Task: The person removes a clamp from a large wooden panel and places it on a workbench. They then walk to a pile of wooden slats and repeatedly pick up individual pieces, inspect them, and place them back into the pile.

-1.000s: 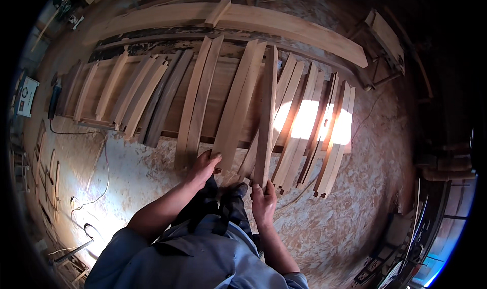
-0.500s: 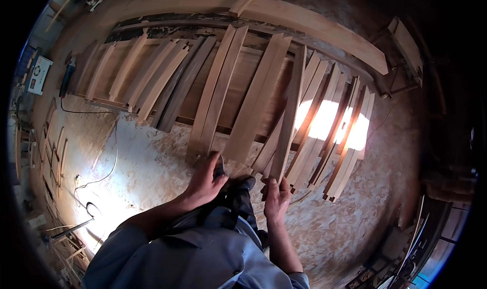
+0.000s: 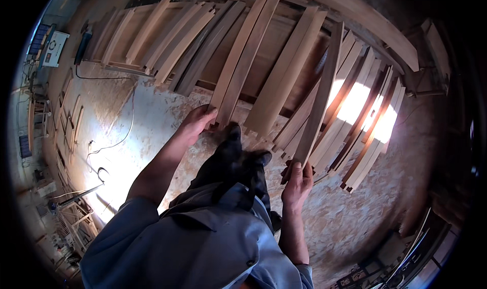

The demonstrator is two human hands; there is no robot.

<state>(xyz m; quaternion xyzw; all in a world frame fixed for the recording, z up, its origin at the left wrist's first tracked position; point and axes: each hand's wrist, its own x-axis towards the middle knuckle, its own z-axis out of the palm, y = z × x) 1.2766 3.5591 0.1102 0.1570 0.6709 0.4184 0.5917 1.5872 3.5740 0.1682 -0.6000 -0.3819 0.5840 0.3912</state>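
right hand [image 3: 298, 181]: thumb on top, fingers wrapped under, clamped on the near end of a long board [image 3: 320, 94]. board points away from the person and crosses above a pair of angled strips [image 3: 297, 128]; can't tell if its far end rests on anything. left hand [image 3: 199, 120]: fingers touching the near end of a pair of pale strips [image 3: 238, 61], on the left strip of the two; can't tell if they're clamped or just resting there. a wide pair of light boards [image 3: 286, 71] lies between those strips and the long board, neither hand on it. right of the long board: a row of more strips [image 3: 332, 142], some with notched near ends, bright light patch across them. left of the left hand's pair: dark strips [image 3: 210, 48] side by side, then shorter pale strips [image 3: 183, 45]. brown panel [image 3: 266, 61] shows in the gaps beneath. thick plank [image 3: 378, 23] curves past the far ends. far left: dark hand tool [image 3: 82, 45] with a cord [image 3: 104, 78], white box [image 3: 54, 49] beyond it. dark shoe [image 3: 263, 158] on the mottled floor [image 3: 345, 228], between the hands.
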